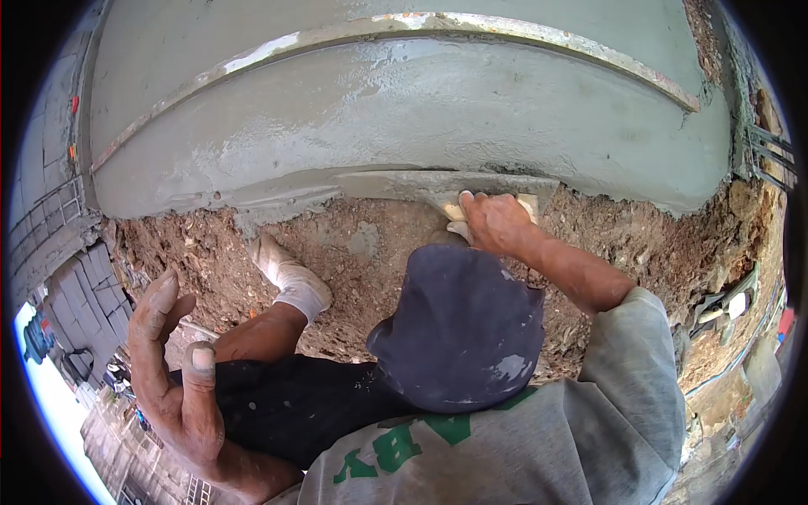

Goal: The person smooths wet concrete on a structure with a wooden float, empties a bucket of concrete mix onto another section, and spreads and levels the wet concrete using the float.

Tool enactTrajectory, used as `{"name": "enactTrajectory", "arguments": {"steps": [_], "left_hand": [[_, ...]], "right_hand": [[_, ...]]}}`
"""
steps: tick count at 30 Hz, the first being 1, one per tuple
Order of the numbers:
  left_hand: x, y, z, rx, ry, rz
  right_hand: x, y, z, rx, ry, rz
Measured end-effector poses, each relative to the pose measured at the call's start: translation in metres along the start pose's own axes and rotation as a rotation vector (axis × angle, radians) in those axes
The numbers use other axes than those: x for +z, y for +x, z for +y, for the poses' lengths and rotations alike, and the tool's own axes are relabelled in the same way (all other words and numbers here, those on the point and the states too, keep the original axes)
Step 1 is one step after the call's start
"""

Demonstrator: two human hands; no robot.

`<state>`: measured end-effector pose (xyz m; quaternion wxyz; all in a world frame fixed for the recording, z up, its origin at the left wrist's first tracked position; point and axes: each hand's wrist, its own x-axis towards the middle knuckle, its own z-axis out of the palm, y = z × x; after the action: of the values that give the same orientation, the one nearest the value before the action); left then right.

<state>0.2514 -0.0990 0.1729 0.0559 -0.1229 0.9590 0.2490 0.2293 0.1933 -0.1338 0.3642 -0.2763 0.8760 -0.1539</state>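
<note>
My right hand (pixel 498 223) is closed around the pale handle of a long, flat hand float (pixel 396 181). The float's blade lies along the lower edge of a smooth layer of wet grey cement (pixel 337 109). My left hand (pixel 181 396) is raised at the left, palm turned inward, with thumb and fingers apart and nothing in it. A long, cement-smeared straightedge (pixel 505 29) lies across the upper part of the cement. It appears curved in this wide view.
Rough brown soil (pixel 202 252) borders the cement. My foot in a whitish covering (pixel 286 273) rests on it, and my dark-clothed knee (pixel 471 328) is in the middle. Several metal bars (pixel 770 156) stand at the right, above some tools (pixel 724 311). Grey paving (pixel 88 295) shows at the left.
</note>
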Motion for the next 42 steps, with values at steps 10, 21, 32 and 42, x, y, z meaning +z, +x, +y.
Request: {"name": "enactTrajectory", "arguments": {"steps": [10, 21, 32, 42], "left_hand": [[0.013, 0.008, 0.013, 0.01, 0.068, -0.098], [0.081, 0.049, 0.014, 0.259, 0.169, -0.202], [0.1, 0.069, -0.001, 0.21, 0.174, -0.307], [0.11, 0.072, -0.011, 0.211, 0.136, -0.325]], "right_hand": [[-0.044, -0.147, 0.183, 0.046, -0.231, 0.272], [0.015, -0.051, 0.06, -0.004, 0.022, 0.085], [-0.014, -0.13, 0.175, 0.255, -0.152, 0.258], [-0.074, -0.229, 0.19, 0.273, -0.193, 0.417]]}}
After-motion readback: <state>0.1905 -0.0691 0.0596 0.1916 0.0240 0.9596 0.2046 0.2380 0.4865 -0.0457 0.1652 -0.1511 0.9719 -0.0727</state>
